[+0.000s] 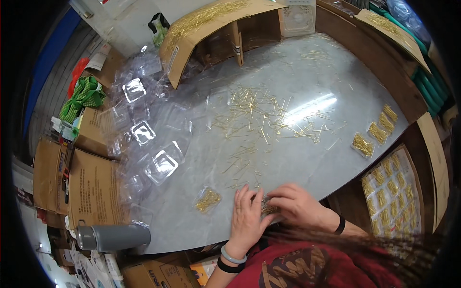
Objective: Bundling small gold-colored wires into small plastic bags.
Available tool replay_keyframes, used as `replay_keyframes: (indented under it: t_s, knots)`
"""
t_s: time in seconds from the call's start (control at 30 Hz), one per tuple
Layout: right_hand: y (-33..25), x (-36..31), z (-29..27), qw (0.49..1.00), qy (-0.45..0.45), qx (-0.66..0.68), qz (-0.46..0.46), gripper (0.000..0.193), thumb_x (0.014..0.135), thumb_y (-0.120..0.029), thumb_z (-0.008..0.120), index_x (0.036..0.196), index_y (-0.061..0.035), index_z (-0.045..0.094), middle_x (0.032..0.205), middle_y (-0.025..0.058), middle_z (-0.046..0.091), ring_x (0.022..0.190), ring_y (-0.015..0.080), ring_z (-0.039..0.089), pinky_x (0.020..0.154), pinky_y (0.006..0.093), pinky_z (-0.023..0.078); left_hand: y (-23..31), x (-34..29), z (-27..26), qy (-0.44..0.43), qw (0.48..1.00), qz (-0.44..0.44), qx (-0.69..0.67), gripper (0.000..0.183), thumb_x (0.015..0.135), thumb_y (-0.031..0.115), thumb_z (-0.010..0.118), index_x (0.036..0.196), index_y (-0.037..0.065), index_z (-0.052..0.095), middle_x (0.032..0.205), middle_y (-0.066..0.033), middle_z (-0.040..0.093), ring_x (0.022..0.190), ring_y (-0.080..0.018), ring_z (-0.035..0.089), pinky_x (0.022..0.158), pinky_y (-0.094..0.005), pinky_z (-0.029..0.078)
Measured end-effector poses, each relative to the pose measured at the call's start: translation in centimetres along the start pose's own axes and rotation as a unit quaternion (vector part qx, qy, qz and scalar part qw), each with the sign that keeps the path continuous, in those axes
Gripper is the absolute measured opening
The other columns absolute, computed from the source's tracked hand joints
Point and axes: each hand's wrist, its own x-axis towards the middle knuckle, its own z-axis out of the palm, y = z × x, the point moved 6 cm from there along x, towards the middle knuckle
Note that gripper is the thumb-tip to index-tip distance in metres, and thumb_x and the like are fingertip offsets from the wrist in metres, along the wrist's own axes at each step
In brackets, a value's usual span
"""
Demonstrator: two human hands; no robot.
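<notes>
At the near edge of the grey table, my left hand (247,216) and my right hand (298,206) close in on a small bunch of wire hooks (268,206). The left fingers run along one side of it, thumb bent toward it; the right fingers curl over the other side and hide much of it. Whether a clear case surrounds this bunch is hard to make out. Left of my hands lies a clear plastic case (208,200) filled with gold hooks. Loose gold hooks (254,108) are scattered beyond my fingers, some nearly touching the left fingertips.
Empty clear plastic cases (161,161) pile up on the left. A grey bottle (115,237) lies near the front left edge. Filled packs (362,145) line the right edge, above a box of more packs (394,192). A cut cardboard box (211,29) stands at the back.
</notes>
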Motion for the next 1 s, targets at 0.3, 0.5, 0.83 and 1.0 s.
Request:
replay_keyframes:
  t_s: [0.3,0.5,0.83,1.0]
  knots:
    - [0.7,1.7,-0.9,0.979,-0.014,-0.189,0.070,0.042,0.093,-0.019,0.067,0.133,-0.0087,0.061,0.139,0.0126,0.059,0.132,0.0361,0.050,0.110,0.0545,0.035,0.9,0.2,-0.2,-0.013,0.998,0.051,0.038,0.060,0.088,0.036,0.077,0.138,0.006,0.063,0.146,-0.0103,0.054,0.143,-0.0411,0.038,0.118,-0.0597,0.031]
    - [1.3,1.6,-0.9,0.968,-0.005,-0.221,0.117,0.041,0.097,-0.028,0.063,0.134,-0.0094,0.061,0.141,0.0112,0.058,0.136,0.0357,0.048,0.113,0.0578,0.030,0.8,0.1,0.0,-0.001,0.998,0.046,0.041,0.062,0.088,0.037,0.078,0.138,0.004,0.062,0.146,-0.0105,0.056,0.142,-0.0411,0.040,0.118,-0.0594,0.031]
    - [1.7,1.5,-1.3,0.960,-0.001,-0.252,0.119,0.042,0.091,-0.022,0.069,0.131,-0.0100,0.062,0.144,0.0118,0.056,0.137,0.0350,0.047,0.113,0.0568,0.031,1.0,0.1,-0.3,0.012,0.998,0.048,0.030,0.062,0.084,0.031,0.081,0.136,0.002,0.063,0.144,-0.0101,0.058,0.138,-0.0397,0.043,0.116,-0.0576,0.034]
    - [1.8,1.2,0.3,0.966,-0.037,-0.238,0.099,0.040,0.092,-0.020,0.067,0.131,-0.0090,0.061,0.144,0.0110,0.056,0.139,0.0361,0.045,0.112,0.0567,0.031,1.4,0.3,-0.7,0.017,0.997,0.064,0.041,0.059,0.083,0.029,0.082,0.132,0.002,0.065,0.142,-0.0092,0.060,0.134,-0.0379,0.046,0.115,-0.0559,0.036]
